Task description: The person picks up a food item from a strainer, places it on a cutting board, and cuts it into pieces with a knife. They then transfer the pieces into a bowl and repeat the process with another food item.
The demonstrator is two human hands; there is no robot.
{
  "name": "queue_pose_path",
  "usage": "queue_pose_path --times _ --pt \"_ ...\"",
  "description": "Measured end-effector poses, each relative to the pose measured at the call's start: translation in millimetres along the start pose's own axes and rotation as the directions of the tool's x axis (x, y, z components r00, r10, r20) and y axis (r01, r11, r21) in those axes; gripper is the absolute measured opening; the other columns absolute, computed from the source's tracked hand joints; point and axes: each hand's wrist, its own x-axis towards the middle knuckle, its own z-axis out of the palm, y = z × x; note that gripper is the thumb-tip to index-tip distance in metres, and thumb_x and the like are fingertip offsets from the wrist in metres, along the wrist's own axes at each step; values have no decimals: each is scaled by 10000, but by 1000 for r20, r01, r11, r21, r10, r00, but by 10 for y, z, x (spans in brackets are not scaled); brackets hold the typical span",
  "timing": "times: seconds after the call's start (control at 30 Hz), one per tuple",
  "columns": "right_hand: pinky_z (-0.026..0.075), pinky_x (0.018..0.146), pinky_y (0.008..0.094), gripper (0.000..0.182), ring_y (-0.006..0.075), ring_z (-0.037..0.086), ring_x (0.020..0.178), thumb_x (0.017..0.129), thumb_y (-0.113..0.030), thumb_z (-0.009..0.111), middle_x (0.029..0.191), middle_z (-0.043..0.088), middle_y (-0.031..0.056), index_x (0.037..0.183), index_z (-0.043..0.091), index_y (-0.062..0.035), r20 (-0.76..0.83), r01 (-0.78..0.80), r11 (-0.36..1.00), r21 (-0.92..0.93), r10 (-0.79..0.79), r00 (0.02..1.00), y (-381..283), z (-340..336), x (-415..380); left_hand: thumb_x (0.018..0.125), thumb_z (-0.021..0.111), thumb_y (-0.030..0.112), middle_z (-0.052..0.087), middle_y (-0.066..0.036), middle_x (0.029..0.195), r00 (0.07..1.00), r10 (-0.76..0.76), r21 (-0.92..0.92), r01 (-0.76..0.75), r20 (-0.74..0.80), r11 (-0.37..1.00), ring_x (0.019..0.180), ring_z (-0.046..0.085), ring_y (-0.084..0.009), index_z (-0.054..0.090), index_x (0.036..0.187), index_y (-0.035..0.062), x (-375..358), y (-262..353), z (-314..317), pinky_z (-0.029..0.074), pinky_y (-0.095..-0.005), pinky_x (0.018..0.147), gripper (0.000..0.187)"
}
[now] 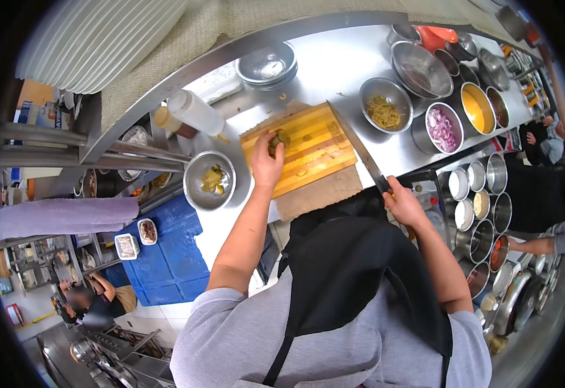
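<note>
My left hand point(268, 158) rests on the striped wooden cutting board point(324, 145), its fingers curled around a small stack of greenish pickle slices point(282, 138). In my right hand point(404, 204) is the dark handle of a large kitchen knife point(365, 155). The long blade lies along the board's right edge, its tip toward the far corner, apart from the slices. Left of the board, a steel bowl point(192, 187) holds a few yellow-green pieces. Beyond the knife, another steel bowl point(368, 97) contains thin yellow-green strips. Brown paper or cloth point(324, 197) lies under the board.
A pot of chopped red onion point(442, 128) and a pot of orange liquid point(478, 108) stand at the right. Stacked steel bowls point(266, 68) and a squeeze bottle point(195, 111) sit at the back left. Other people point(104, 297) are in the kitchen, left and right.
</note>
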Motion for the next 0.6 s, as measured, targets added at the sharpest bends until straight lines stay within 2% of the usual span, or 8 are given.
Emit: queue_pose_path --times 0.07,0.1,0.23,0.3,0.33,0.4,0.53,0.6 --pt "491 804 535 306 511 653 923 1009 -141 560 938 684 299 1261 463 3 -43 59 998 -26 -60 997 57 -5 27 872 726 93 673 -245 1265 997 -30 1 30 65 1000 1155 648 -435 656 1191 16 5 77 -10 538 -451 980 336" --pt "491 804 535 306 511 653 923 1009 -141 560 938 684 299 1261 463 3 -40 62 998 -28 -63 997 26 -37 29 864 727 87 668 -251 1279 990 -54 7 53 128 999 1175 644 -442 656 1196 19 27 118 -32 538 -452 994 346" --pt "503 800 517 335 475 675 900 1004 -131 571 925 695 276 1292 462 3 -38 25 999 22 -24 999 -24 -107 42 868 720 87 676 -243 1251 978 -57 -50 68 200 996 1117 672 -403 655 1209 20 67 59 -66 551 -431 947 353" --pt "507 800 510 349 462 682 892 1004 -128 573 919 698 268 1307 461 3 -51 29 999 39 -27 998 10 -110 56 879 722 102 708 -218 1159 927 -302 -60 323 224 945 1018 705 -338 655 1220 19 107 51 -63 560 -399 883 357" --pt "507 802 507 361 461 682 891 1005 -128 572 918 698 266 1322 458 2 -47 33 999 28 -32 998 22 -114 61 879 722 102 708 -218 1159 926 -301 -59 322 226 945 1018 705 -338 655 1220 19 134 46 -66 560 -399 883 357" --pt "508 804 504 373 461 682 890 1006 -127 572 917 697 263 1336 455 0 -44 37 999 16 -36 998 55 -122 61 901 721 114 732 -160 1097 922 -320 9 326 216 945 911 704 -238 656 1284 56 182 37 -70 547 -344 854 393" --pt "506 804 507 383 463 682 901 1006 -128 573 917 697 264 1344 451 1 -35 24 1000 16 -23 999 75 -102 67 909 717 109 725 -143 1070 929 -311 -31 323 200 946 920 693 -232 661 1278 54 210 -24 -85 547 -346 852 377" --pt "505 806 509 383 465 681 908 1004 -130 575 917 697 265 1342 451 0 -34 16 1000 27 -15 999 96 -85 74 916 702 95 709 -145 1128 927 -307 -63 327 213 943 940 686 -225 643 1294 55 200 -76 -90 545 -348 849 384"
